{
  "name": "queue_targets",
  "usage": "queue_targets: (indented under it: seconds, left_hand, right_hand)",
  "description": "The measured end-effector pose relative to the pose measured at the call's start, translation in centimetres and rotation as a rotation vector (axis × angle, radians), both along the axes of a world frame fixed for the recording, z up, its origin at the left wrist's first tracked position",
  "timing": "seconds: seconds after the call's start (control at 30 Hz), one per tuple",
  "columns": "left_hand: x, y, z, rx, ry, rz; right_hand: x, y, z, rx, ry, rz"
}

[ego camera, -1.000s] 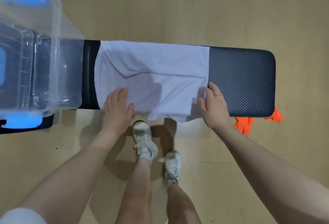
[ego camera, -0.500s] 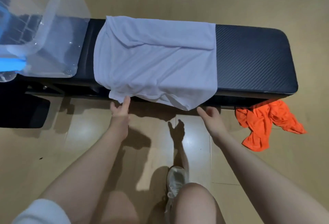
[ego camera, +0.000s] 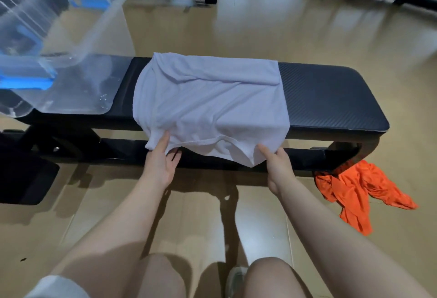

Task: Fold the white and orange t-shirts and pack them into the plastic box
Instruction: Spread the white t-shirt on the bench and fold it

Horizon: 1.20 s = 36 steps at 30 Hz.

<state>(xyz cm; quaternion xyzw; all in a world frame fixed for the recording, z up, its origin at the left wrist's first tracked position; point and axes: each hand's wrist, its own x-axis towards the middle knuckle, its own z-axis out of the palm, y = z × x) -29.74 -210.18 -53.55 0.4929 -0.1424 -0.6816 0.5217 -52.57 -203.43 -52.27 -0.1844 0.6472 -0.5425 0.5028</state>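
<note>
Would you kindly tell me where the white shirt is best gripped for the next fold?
Probably the hem corners of the white shirt overhanging the bench, pinched from the near side; the left hand and right hand are already there.

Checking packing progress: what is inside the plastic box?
Through the clear walls of the plastic box no shirt shows; only blue handles. The white t-shirt lies on the bench, the orange t-shirt on the floor.
</note>
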Motion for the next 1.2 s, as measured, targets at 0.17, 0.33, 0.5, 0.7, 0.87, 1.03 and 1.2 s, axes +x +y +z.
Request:
queue_targets:
  seconds: [0.17, 0.33, 0.5, 0.7, 0.87, 1.03, 1.2]
  left_hand:
    - [0.2, 1.3, 2.6, -0.033, 0.048, 0.01]
    - [0.2, 3.1, 5.5, -0.038, 0.153, 0.068]
    - [0.9, 4.1, 6.5, -0.084, 0.015, 0.135]
    - [0.3, 3.8, 8.3, -0.236, -0.365, 0.31]
    - [-0.6, 0.1, 10.4, -0.311, -0.49, 0.268]
    - [-0.7, -5.1, 11.4, -0.085, -0.338, 0.196]
    - [-1.4, -7.8, 10.4, -0.028, -0.532, 0.079]
  right_hand:
    - [0.0, 1.4, 1.9, -0.026, 0.087, 0.002]
    - [-0.3, 3.9, 3.1, -0.052, 0.067, 0.11]
    - [-0.5, 5.5, 4.1, -0.004, 0.079, 0.058]
    - [-0.1, 4.4, 6.4, -0.107, 0.277, -0.144]
    - [-1.4, -0.5, 9.2, -0.143, 0.059, -0.132]
    - [-3.9, -6.5, 11.3, -0.129, -0.303, -0.187]
    - [-5.5, -8.8, 10.4, 0.114, 0.131, 0.066]
